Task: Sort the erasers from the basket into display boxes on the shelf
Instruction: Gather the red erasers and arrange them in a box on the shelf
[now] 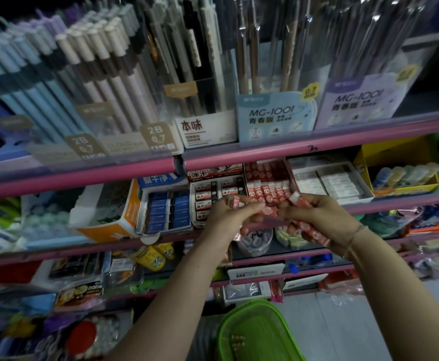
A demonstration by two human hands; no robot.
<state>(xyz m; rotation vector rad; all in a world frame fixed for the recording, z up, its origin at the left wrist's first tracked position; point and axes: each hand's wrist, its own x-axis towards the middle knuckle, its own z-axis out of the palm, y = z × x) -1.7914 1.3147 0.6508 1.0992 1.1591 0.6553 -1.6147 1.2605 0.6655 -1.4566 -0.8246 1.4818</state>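
**Red erasers reach the shelf, with a few left in the basket**

A person stands at a stationery shelf with both hands raised in front of the red display box [268, 181], which already holds rows of red-wrapped erasers standing on end. The left hand [229, 212] has its fingers curled around one red eraser [235, 201], pinching it just in front of the box. The right hand [317, 217] is clamped on a handful of the same erasers [313, 231], one poking up above the thumb and others showing below the palm. Neighbouring display boxes look stocked as well: a blue-eraser box [166, 212] to the left, a black-and-white one [208, 196] beside it and a white-eraser box [330, 182] to the right. Down by the floor, the green basket [255, 332] shows only a few small pieces at its bottom, though much of it is cut off by the frame. By this evidence the sorting is well advanced; the erasers in hand still need placing, and the basket's remainder after them.
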